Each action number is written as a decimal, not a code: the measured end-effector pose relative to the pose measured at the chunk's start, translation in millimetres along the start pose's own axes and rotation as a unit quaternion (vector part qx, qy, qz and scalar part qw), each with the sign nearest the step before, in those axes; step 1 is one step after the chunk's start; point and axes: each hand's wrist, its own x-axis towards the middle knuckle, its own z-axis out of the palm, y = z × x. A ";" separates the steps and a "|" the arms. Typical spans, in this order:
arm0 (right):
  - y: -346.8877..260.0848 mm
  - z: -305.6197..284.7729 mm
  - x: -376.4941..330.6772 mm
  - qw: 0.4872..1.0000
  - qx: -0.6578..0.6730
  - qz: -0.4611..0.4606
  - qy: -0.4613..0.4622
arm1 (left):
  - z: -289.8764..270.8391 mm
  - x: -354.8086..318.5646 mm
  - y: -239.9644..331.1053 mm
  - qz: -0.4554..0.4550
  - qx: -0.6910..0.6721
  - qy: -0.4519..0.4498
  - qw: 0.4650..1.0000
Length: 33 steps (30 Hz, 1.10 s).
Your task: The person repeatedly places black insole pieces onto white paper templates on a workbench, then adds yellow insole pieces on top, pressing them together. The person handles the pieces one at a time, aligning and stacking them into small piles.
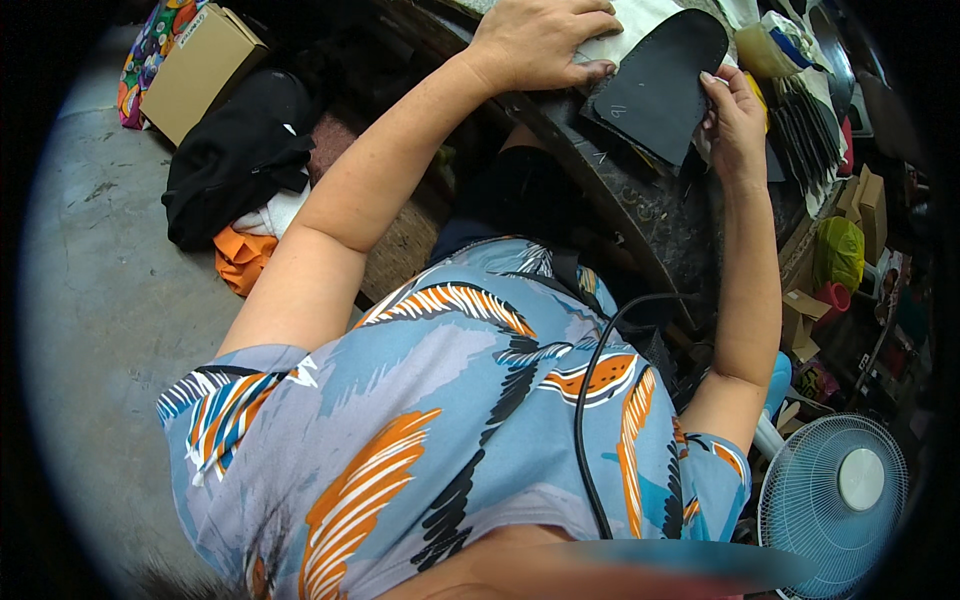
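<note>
You are pressing your left hand (535,42) flat, fingers together and spread lightly forward, onto a pale cream sheet of material (625,30) lying at the far edge of the dark, scuffed workbench (640,215). Your right hand (735,125) is gripping the right edge of a flat black sole-shaped piece of leather (660,85), fingers curled together and clamped on its rim. That black piece is lying on the bench between your two hands, its rounded end pointing far and right, its left edge just beside your left fingertips. A fan of thin dark strips (810,125) is sitting to the right of your right hand. On the floor at far left, a brown cardboard box (195,70) is resting beside a black cloth bundle (235,155). A white electric fan (835,490) is standing near right.
</note>
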 end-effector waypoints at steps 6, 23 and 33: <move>0.5 0.3 0.0 1.000 -0.023 -0.010 0.012 | 1.6 3.4 -3.4 0.006 -0.006 0.004 1.000; -22.6 -10.0 3.1 0.973 -0.228 -0.012 -0.011 | 5.9 1.6 1.5 -0.012 0.091 -0.003 0.996; -17.4 -8.9 9.1 0.968 -0.251 0.000 0.014 | 0.9 2.8 2.5 -0.010 0.093 -0.009 0.996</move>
